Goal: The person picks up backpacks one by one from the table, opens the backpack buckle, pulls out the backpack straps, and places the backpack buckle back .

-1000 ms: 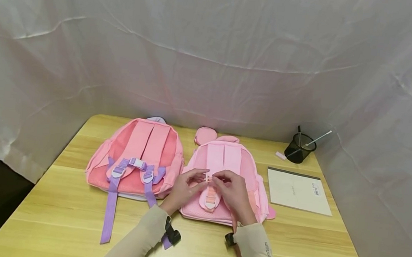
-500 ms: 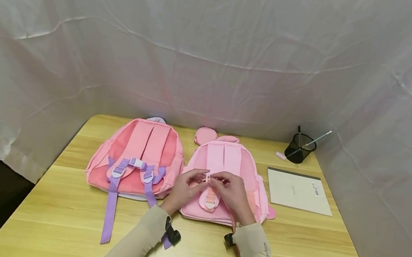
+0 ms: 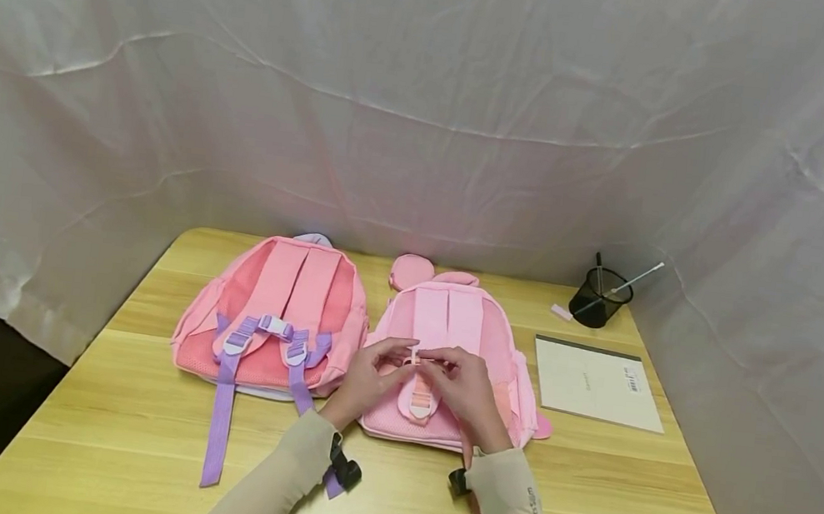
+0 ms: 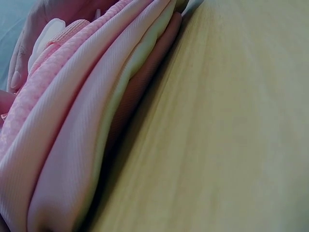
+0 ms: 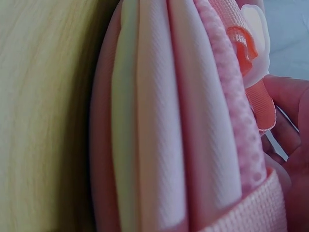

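Left to right: with the left hand (image 3: 369,376), pinching the small pale buckle (image 3: 414,357) above the middle of the light-pink backpack (image 3: 492,337), laid straps-up on the worktop (image 3: 620,497); with the right hand (image 3: 466,390), apparently pinching it too. Best kept level, straps untwisted. Seen from the left wrist: layered lower edge; from overhead: both grips; from the right wrist: orange strap end (image 5: 261,104) near the fingers.

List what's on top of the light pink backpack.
Shoulder straps, orange webbing, white adjuster; left hand and right hand pinching a white clip. Hands partly hide clip and straps.
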A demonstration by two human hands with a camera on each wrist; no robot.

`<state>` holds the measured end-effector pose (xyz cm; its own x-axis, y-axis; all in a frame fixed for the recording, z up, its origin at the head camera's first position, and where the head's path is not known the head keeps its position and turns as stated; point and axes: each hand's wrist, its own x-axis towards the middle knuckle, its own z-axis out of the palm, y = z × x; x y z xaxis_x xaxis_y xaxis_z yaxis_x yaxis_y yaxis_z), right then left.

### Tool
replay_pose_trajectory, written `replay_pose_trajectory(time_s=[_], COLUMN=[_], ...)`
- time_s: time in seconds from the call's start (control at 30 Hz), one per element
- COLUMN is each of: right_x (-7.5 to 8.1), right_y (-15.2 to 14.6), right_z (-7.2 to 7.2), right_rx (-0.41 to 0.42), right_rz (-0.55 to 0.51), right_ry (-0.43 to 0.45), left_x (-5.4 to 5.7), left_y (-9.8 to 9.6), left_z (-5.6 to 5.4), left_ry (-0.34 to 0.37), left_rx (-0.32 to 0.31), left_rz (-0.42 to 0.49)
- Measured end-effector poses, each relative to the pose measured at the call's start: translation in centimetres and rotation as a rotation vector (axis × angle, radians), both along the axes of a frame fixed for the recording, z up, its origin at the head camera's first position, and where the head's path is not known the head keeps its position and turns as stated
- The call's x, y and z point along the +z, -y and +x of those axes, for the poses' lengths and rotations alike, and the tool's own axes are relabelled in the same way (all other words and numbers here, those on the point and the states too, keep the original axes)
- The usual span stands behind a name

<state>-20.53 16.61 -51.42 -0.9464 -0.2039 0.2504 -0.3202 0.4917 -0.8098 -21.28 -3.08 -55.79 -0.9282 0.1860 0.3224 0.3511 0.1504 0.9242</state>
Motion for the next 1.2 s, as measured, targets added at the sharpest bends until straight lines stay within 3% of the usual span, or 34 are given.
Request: replay_pose_trajectory(time_s=[0.3,0.73,1.2], right_x=[-0.2,-0.4,-1.1], right_y=[-0.3,-0.5,-1.8], right_z=[0.1,0.0,0.1], right_rx=[0.008,-0.043,-0.041], right_rz=[-0.002,-0.042,-0.184], right_ry=[-0.007,0.091,0.119], left_x=[0.0,0.0,-0.2], left_y=[0.0,0.0,-0.1], left_z=[0.0,0.0,-0.1], left_ry=[0.009,0.011,-0.007], left_rx=[0.004,0.005,0.005], left_rz=[0.003,0.018,0.080])
